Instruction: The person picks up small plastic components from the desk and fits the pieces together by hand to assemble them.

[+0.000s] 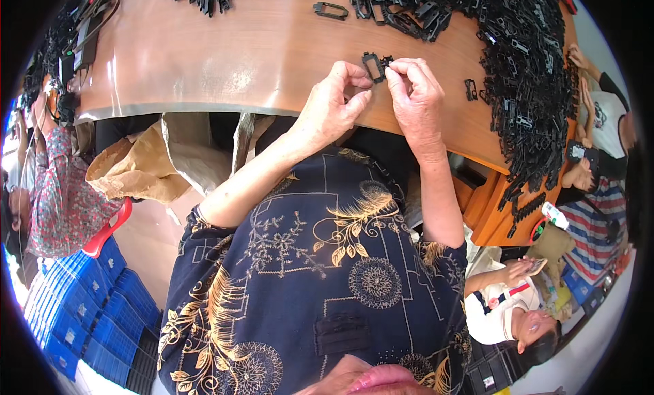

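Black frame [372, 66]: likely light, stiff, perhaps brittle; best held by long sides. Right grip [417, 95], right of frame, pinches small black piece [386, 60]; left grip [334, 103], left of frame, fingertips close, hold unclear.

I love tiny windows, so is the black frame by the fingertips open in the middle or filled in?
Open: the brown tabletop shows through the middle of the black frame.

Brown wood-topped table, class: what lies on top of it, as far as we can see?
Heaps of small black parts and a single black oblong frame. Anything buried inside the heaps is hidden.
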`<action>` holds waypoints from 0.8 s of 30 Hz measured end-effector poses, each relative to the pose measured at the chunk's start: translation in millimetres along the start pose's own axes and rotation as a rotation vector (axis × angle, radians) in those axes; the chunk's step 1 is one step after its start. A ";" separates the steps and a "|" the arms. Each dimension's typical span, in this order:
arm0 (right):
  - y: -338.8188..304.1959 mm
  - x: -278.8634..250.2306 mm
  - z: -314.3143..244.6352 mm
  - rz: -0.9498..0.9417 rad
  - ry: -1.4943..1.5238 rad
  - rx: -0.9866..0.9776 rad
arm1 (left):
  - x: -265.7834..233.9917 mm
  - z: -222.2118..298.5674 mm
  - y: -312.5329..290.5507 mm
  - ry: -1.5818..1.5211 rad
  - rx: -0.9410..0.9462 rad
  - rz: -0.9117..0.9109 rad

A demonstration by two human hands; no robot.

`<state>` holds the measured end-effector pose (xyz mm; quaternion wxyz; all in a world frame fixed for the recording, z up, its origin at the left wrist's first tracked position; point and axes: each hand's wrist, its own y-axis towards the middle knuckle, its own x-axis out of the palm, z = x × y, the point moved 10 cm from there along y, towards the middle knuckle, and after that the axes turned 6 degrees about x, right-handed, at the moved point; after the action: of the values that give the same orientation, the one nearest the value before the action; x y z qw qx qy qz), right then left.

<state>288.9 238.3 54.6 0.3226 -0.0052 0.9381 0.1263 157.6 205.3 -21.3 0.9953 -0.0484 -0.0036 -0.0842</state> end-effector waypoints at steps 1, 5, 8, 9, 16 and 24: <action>-0.1 1.2 -3.6 0.031 -0.051 -0.038 | 1.1 1.5 0.0 -0.006 0.030 -0.002; 0.3 7.1 -17.2 0.092 -0.255 -0.135 | -0.3 3.6 -1.7 -0.029 0.032 0.009; 1.3 14.6 -13.1 0.052 -0.325 -0.057 | -0.2 8.3 -2.4 0.018 0.069 0.012; 1.3 15.9 -14.5 0.044 -0.328 -0.060 | -0.3 9.0 -3.1 0.011 0.071 0.013; -1.4 22.0 -9.6 0.024 -0.404 -0.087 | -0.5 18.3 -4.1 0.007 0.121 -0.004; -4.5 21.5 -12.2 -0.078 -0.238 -0.082 | -5.4 19.3 -11.1 -0.010 0.064 -0.012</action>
<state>264.9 232.5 49.7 0.4360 -0.0397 0.8862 0.1514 150.4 197.2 -1.1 0.9957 -0.0172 -0.0118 -0.0898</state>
